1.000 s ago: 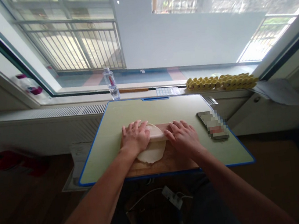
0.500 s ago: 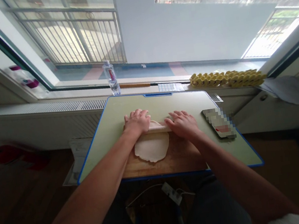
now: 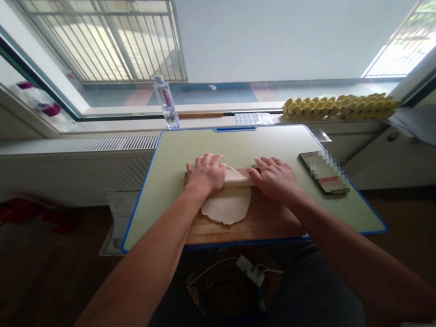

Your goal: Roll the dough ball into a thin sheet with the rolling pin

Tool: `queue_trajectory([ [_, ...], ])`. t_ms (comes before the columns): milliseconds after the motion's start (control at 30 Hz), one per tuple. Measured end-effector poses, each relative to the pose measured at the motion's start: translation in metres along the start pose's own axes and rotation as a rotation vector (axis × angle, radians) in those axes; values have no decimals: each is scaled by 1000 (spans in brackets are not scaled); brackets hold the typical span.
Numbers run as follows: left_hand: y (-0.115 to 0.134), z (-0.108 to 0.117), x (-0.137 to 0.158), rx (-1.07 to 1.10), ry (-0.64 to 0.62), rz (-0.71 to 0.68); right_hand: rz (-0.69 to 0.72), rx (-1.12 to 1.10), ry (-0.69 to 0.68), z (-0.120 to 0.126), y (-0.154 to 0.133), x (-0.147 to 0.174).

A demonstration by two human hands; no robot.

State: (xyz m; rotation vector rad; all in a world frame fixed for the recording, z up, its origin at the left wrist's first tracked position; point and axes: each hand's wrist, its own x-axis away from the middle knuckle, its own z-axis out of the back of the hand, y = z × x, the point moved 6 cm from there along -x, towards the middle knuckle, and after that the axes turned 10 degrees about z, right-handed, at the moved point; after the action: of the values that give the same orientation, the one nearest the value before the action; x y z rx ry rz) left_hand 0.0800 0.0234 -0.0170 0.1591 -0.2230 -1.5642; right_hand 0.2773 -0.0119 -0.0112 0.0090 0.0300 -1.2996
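Observation:
A thin, pale sheet of dough (image 3: 228,206) with a ragged near edge lies on a brown wooden board (image 3: 269,221). Across its far part runs a light rolling pin (image 3: 238,181), and a strip of dough shows beyond it. My left hand (image 3: 205,174) presses on the pin's left end, fingers bent over it and pointing away from me. On the right end rests my right hand (image 3: 273,176), its thumb along the pin towards the middle. Both palms hide the pin's ends.
The board sits on a pale green folding table (image 3: 157,193) with a blue rim. A phone (image 3: 325,173) lies at right. Along the windowsill are a water bottle (image 3: 166,103), a stick (image 3: 201,115) and yellow egg trays (image 3: 340,107). Below hangs a power strip (image 3: 250,270).
The rolling pin has come slightly towards me over the dough, so more of the sheet shows beyond it. Both hands moved with it. The whole view has shifted a little.

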Motion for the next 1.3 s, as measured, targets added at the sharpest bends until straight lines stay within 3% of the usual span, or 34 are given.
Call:
queue_trajectory([
  [367, 3, 3, 43, -34, 38, 11, -36, -20, 105, 8, -14, 42],
  [800, 2, 1, 124, -10, 78, 36, -119, -75, 131, 3, -37, 118],
  [967, 7, 7, 104, -1, 2, 85, -122, -102, 70, 8, -38, 95],
  [1133, 11, 14, 75, 1, 82, 66, -82, -63, 72, 5, -38, 70],
  [1300, 9, 7, 56, 11, 73, 32, -25, -2, 96, 6, -40, 56],
])
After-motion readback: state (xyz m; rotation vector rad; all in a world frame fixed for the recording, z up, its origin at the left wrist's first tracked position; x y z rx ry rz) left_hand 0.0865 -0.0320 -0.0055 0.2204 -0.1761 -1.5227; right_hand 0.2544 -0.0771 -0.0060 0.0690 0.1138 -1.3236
